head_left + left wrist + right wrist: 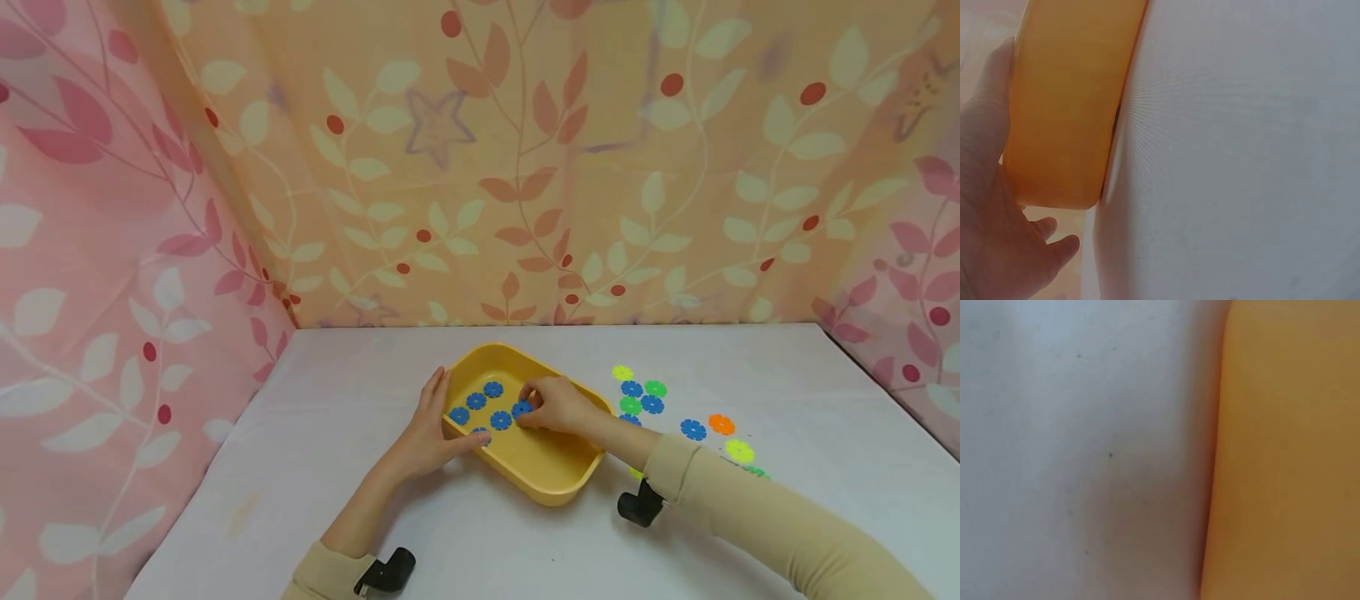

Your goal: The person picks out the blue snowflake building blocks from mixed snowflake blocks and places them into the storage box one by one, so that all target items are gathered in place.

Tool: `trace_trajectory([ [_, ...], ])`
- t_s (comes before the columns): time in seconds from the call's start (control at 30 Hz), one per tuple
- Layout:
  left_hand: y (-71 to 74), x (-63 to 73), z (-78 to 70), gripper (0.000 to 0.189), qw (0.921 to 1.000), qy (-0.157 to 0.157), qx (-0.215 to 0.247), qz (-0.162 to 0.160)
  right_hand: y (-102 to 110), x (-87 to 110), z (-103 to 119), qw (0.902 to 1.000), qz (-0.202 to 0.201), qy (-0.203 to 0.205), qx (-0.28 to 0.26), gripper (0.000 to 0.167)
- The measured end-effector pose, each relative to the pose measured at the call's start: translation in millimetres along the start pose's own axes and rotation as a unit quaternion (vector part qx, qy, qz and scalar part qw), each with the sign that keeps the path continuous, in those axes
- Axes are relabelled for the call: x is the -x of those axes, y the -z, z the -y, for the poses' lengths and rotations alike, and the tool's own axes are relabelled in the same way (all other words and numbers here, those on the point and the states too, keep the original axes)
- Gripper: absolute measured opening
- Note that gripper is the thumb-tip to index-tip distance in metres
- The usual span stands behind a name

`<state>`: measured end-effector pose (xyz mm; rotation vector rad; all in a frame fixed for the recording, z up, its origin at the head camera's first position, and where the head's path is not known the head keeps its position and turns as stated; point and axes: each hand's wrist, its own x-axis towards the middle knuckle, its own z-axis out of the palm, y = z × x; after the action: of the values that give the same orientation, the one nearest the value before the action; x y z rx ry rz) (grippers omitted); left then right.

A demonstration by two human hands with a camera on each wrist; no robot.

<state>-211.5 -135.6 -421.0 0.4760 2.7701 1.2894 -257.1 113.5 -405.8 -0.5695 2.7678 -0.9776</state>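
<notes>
On the white table stands a yellow plastic tray (555, 492) with several blue notched discs (501, 421), toothed like snowflakes, lying inside its left half. My left hand (431, 437) holds the tray's left corner, thumb over the near rim and fingers along the end wall. From the left wrist view, that hand (997, 200) lies around the tray's end wall. My right hand (558, 406) reaches over the far right rim and pinches another blue disc (521, 409) just at the tray's floor. The right wrist view shows only the tray's side (1285, 456) and the table.
Right of the tray, loose discs lie scattered: green (656, 388), blue (693, 429), orange (722, 424) and yellow (739, 451). Some are partly behind the right forearm. A leaf-patterned curtain (525, 208) borders the table's back and sides.
</notes>
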Motion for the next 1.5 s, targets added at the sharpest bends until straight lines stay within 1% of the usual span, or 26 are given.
trace_trajectory([
  [0.1,0.0,0.1,-0.2,0.116,1.0,0.002,-0.003,-0.001,-1.4,-0.1,0.8,0.9999,-0.007,0.003,0.011,0.029],
  [0.23,-0.1,0.5,-0.1,0.115,1.0,0.002,-0.003,-0.001,-3.6,-0.9,0.5,0.9994,-0.019,0.016,0.023,0.029],
  [0.47,-0.1,0.2,-0.3,0.116,1.0,0.0,-0.003,-0.001,-5.3,-2.9,-1.6,0.9991,-0.032,0.018,0.023,0.029],
  [0.63,0.3,-0.1,-0.2,0.115,1.0,0.0,-0.005,-0.001,-4.8,-3.6,-2.0,0.9991,-0.033,0.016,0.021,0.03],
  [0.8,0.5,0.5,0.1,0.116,0.9999,-0.005,-0.01,-0.004,-3.8,-2.6,-0.5,0.9992,-0.031,0.025,0.009,0.029],
  [0.9,0.6,1.1,0.0,0.116,0.9999,-0.005,-0.01,-0.004,-4.0,-2.5,0.6,0.9993,-0.029,0.022,0.002,0.027],
  [1.07,0.5,1.5,0.1,0.116,0.9999,-0.003,-0.012,-0.003,-5.1,-3.4,1.6,0.9996,-0.023,0.015,-0.007,0.025],
  [1.27,0.9,1.6,-0.6,0.116,0.9999,0.003,-0.011,-0.002,-5.2,-4.7,1.5,0.9995,-0.02,0.018,-0.017,0.024],
  [1.4,0.7,1.4,-1.1,0.116,1.0,0.003,-0.008,-0.001,-3.9,-4.2,1.1,0.9987,-0.022,0.019,-0.042,0.024],
  [1.5,0.2,1.3,-1.8,0.116,1.0,0.0,-0.005,-0.002,-1.0,-1.9,2.1,0.9965,-0.034,0.023,-0.072,0.025],
])
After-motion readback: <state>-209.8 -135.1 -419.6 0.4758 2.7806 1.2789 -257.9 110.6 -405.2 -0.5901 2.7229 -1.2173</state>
